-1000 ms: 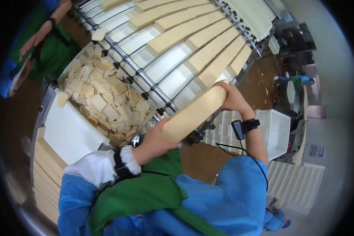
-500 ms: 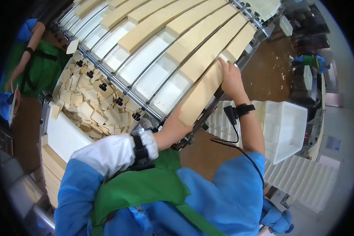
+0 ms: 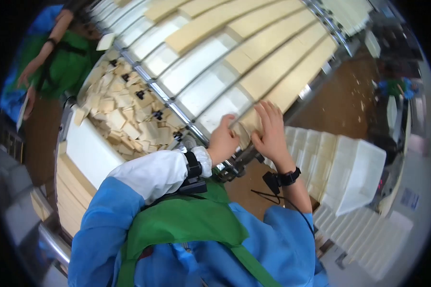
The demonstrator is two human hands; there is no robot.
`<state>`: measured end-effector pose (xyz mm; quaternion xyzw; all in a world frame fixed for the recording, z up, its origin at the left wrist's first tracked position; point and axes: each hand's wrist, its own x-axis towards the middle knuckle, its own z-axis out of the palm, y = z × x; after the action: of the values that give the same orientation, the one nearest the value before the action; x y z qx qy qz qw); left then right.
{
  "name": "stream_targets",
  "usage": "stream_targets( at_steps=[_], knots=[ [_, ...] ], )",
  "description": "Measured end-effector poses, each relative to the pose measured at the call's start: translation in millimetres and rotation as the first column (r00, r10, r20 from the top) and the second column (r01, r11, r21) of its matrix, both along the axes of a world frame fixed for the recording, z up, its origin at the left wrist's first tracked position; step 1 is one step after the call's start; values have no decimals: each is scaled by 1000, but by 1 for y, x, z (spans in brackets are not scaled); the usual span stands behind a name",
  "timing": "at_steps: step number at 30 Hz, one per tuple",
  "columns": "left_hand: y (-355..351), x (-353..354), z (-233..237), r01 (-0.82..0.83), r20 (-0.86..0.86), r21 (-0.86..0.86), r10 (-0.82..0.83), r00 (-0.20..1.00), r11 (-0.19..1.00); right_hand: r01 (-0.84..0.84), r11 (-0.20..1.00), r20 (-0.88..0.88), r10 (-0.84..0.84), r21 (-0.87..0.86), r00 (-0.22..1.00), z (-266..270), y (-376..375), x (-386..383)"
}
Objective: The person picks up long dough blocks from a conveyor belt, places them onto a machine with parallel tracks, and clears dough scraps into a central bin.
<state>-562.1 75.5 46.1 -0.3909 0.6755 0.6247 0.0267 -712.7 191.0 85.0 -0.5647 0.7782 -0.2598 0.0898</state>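
Note:
My left hand [image 3: 223, 142] is at the near end of the slatted rack, thumb raised away from its partly curled fingers, with nothing gripped. Beside it, my right hand [image 3: 272, 134] has its fingers stretched out over the near end of a long pale block [image 3: 285, 100] in the outermost lane. The small gap between the hands is blurred. More pale blocks [image 3: 201, 29] of various lengths lie between the dark rods on the white surface [image 3: 196, 62].
A white bin [image 3: 92, 148] of pale offcuts [image 3: 115, 117] stands at left, beside stacked boards [image 3: 72, 186]. White trays [image 3: 357, 172] are nested at right. A metal bar [image 3: 165, 98] edges the rack. A co-worker's arm [image 3: 57, 33] shows at upper left; another person [image 3: 400, 88] is far right.
The long block has slid forward, up its lane. My left hand has let go of its near end, and my right hand has come back toward me, closer to the left. The camera view has shifted.

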Motion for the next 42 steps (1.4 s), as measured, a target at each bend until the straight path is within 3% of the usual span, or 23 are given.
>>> stream_targets(
  at_steps=[2,4,5,6,8,11,12,14,15,17,18,20,22,23,25,28,30,31,34,36,38,39,42],
  knots=[
    [-11,19,-8,54,-71,-122,-63,995,991,54,986,-210,-21,155,977,-9,-13,12],
    [-43,47,33,156,-67,64,-152,986,986,107,946,-325,-1,306,946,-15,-23,15],
    [-58,64,43,165,-104,102,-155,982,981,126,946,-365,-9,298,931,-21,-23,14],
    [-76,85,57,148,-140,283,-112,984,948,154,946,-412,-24,285,911,-26,-23,10],
    [-98,133,61,-9,-273,424,137,952,906,163,952,-436,-35,261,899,-35,-21,4],
    [-124,212,53,-476,-336,179,508,793,861,206,943,-470,-62,260,880,-30,-24,10],
    [-127,238,36,-664,-396,69,631,666,744,220,935,-483,-62,278,873,-26,-29,14],
    [-133,293,11,-861,-334,-4,811,481,509,180,940,-485,-17,290,874,1,-54,34],
    [-132,319,-2,-874,-334,2,824,458,487,77,961,-421,45,267,906,16,-66,49],
    [-122,363,-25,-951,-208,-94,928,308,295,-124,965,-332,199,233,922,37,-93,85],
    [-116,378,-31,-960,-211,-86,937,280,267,-219,940,-324,300,261,897,50,-110,111],
    [-99,410,-42,-984,-25,-115,990,138,134,-438,857,-149,487,270,861,69,-142,168],
    [-86,435,-40,-992,36,-104,997,65,69,-670,719,-18,684,185,729,79,-175,228],
    [-83,468,-39,-988,-5,-154,1000,5,5,-819,564,8,823,107,567,87,-218,287],
    [-72,493,-45,-979,-34,-194,998,-49,-55,-876,482,31,876,-13,481,78,-267,350],
    [-68,533,-59,-990,-82,-12,986,-142,-143,-880,455,159,887,-136,434,25,-345,452],
    [-70,563,-90,-995,-151,-59,986,-75,-84,-869,485,122,872,-95,474,-21,-396,525],
    [-79,569,-47,-974,-5,203,995,-102,-99,-867,490,38,872,-90,488,-47,-417,562],
    [-80,588,-48,-971,-73,235,996,-57,-38,-874,482,-119,866,-61,485,-94,-467,652],
    [-78,603,-55,-950,-35,311,999,14,25,-878,477,-189,860,-31,474,-113,-479,680],
    [-76,614,-53,-939,-51,303,986,156,165,-816,577,-218,801,38,557,-128,-485,697],
    [-81,621,-29,-900,10,379,971,237,215,-818,573,-226,804,48,550,-132,-484,700],
    [-78,624,-40,-854,-133,470,974,183,224,-797,585,-333,789,151,516,-139,-472,695]
  ],
)
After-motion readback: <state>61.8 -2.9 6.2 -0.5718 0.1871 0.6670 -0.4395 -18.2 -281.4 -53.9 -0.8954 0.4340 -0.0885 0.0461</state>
